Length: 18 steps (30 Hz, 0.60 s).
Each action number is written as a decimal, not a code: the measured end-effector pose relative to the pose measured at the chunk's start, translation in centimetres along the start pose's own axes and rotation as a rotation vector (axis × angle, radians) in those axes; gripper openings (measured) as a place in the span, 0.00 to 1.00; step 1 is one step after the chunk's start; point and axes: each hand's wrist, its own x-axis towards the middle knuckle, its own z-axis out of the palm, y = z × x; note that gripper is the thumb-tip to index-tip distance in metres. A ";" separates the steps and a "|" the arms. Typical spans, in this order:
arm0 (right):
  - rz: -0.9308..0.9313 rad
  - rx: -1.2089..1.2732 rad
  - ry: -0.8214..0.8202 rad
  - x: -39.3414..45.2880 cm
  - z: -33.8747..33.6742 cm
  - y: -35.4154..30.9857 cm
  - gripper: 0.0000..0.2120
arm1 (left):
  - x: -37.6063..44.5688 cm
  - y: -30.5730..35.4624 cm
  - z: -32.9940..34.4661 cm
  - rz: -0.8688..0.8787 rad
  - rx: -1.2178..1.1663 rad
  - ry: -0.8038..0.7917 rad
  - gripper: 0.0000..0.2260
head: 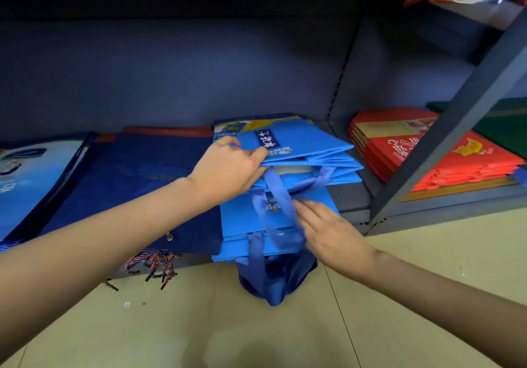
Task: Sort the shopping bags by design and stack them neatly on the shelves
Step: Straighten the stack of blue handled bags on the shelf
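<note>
The right hand (328, 230), fingers straight, presses floppy ribbon handles (278, 216) flat. Above it, the left hand (228, 168) grips the folded light-blue bags (302, 150) at their edge; they look light, limp and slippery.

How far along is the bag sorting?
Done: red bags and navy bags lie in separate stacks. In hand: the left hand lifts folded light-blue bags while the right hand touches their handles. Left: handles dangling off the shelf.
</note>
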 end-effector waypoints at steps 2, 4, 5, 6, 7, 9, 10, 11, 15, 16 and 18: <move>0.087 -0.022 -0.021 0.4 -0.1 0.1 0.20 | 0.4 -0.3 -0.4 -0.005 0.038 0.025 0.16; 0.063 0.004 0.073 1.0 -1.3 -1.0 0.16 | 0.5 -0.2 -0.4 0.027 0.062 0.033 0.11; 0.034 0.028 0.132 1.3 -2.1 -1.9 0.15 | 0.3 -0.1 -0.3 0.050 0.061 0.020 0.07; 0.007 0.054 0.178 1.6 -2.6 -2.6 0.16 | 0.2 0.0 -0.2 0.063 0.066 -0.003 0.06; -0.011 0.063 0.221 1.8 -3.0 -2.9 0.18 | 0.0 0.1 -0.1 0.069 0.079 -0.024 0.07; -0.021 0.041 0.255 2.0 -3.3 -2.1 0.22 | -0.2 0.2 0.2 0.076 0.093 -0.048 0.07; -0.012 0.042 0.251 2.1 -3.3 -1.4 0.23 | -0.2 0.3 0.3 0.078 0.084 -0.066 0.06; -0.003 0.049 0.253 2.0 -3.3 -0.9 0.24 | -0.3 0.4 0.4 0.079 0.066 -0.084 0.05; 0.033 0.013 0.203 1.3 -2.6 -0.3 0.26 | -0.4 0.7 0.3 0.063 0.006 -0.100 0.15; 0.044 -0.002 0.154 1.1 -2.4 -0.4 0.27 | -0.5 0.6 0.3 0.069 0.011 -0.093 0.13; 0.064 -0.014 0.045 1.2 -1.5 -0.7 0.29 | -0.6 0.4 0.2 0.082 0.034 -0.078 0.07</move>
